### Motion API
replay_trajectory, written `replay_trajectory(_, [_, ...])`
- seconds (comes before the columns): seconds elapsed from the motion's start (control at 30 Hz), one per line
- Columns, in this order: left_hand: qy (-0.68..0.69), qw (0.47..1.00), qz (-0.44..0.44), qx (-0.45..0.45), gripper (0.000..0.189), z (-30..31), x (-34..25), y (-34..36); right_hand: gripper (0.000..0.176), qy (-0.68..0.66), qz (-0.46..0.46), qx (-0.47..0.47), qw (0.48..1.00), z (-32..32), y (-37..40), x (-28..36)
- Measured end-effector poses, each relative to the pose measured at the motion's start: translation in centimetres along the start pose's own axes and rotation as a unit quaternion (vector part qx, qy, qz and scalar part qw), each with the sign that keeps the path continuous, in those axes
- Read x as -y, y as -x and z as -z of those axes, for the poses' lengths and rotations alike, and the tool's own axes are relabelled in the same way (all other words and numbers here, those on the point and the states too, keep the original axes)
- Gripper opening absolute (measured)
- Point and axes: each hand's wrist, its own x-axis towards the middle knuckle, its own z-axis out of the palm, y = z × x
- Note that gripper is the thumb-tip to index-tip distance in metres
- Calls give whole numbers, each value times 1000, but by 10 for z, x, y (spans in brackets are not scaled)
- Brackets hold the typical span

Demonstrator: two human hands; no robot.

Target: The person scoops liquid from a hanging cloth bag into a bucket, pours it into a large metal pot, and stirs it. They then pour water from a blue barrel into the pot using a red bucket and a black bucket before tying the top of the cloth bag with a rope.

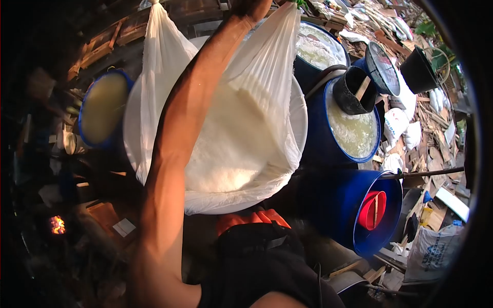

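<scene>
My left arm reaches up across the middle of the view. At the top edge my left hand [255, 8] shows only in part, its fingers cut off by the frame. It is nearest the upper part of a white cloth [269, 66], which is tied up at its corners and hangs like a sling. A pale, wet, grainy mass [226, 149] lies in the sagging cloth. Around and below it is a wide white round tub [303, 113]. My right hand is out of view.
Blue barrels [354, 123] of cloudy liquid stand right, one holding a black bucket [354, 90]. A tipped blue barrel [328, 205] contains a red bucket [372, 210]. Another barrel [105, 108] stands left. Fire [57, 225] glows lower left; scrap wood [436, 149] covers the right.
</scene>
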Motion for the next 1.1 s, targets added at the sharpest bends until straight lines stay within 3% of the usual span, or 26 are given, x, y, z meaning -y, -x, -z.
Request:
replay_trajectory(0.13, [-93, 996, -5, 14, 36, 4, -19, 7, 30, -166, 21, -167, 972, -30, 25, 15])
replay_trajectory(0.17, [-25, 999, 9, 20, 37, 4, -26, 12, 33, -196, 42, -167, 965, -30, 28, 15])
replay_trajectory(0.23, [-23, 999, -36, 5, 34, 5, -27, 14, 39, -254, 84, -164, 949, -32, 33, 14])
replay_trajectory(0.27, [-36, 997, -70, -12, 33, 2, -27, 17, 36, -253, 95, -148, 951, -28, 36, 14])
replay_trajectory(0.4, [10, 999, -34, 19, 28, -10, -17, 21, 24, -177, 96, -79, 976, 11, 45, 16])
replay_trajectory(0.5, [160, 984, -56, 46, 20, -30, -26, 21, 16, -136, 112, -32, 984, 45, 54, 13])
replay_trajectory(0.63, [190, 978, -26, 85, 26, -21, -25, 20, 12, -154, 123, -16, 980, 70, 70, 5])
replay_trajectory(0.73, [201, 975, -23, 97, 27, -3, -16, 18, 12, -256, 53, -51, 964, 23, 101, 13])
replay_trajectory(0.83, [118, 989, 20, 85, 26, 8, -23, 20, 28, -264, -85, 106, 955, -85, 178, 75])
replay_trajectory(0.87, [80, 993, 13, 91, 25, 11, -22, 14, 27, -427, -162, 72, 887, -116, 178, 129])
replay_trajectory(0.9, [132, 987, 49, 77, 22, 6, -31, 13, 11, -414, -146, 52, 897, -120, 143, 174])
replay_trajectory(0.93, [130, 987, 55, 74, 22, 6, -16, 12, 6, -402, -94, -36, 910, -131, 117, 219])
replay_trajectory(1.0, [127, 988, 3, 83, 19, 10, 18, 0, 3, -598, -238, -27, 765, -145, 91, 305])
replay_trajectory(1.03, [162, 983, 34, 74, 17, 9, 18, -2, 3, -674, -310, -49, 669, -152, 78, 348])
replay_trajectory(1.1, [108, 989, 8, 100, 16, 22, 13, -7, 2, -705, -302, -75, 638, -155, 36, 385])
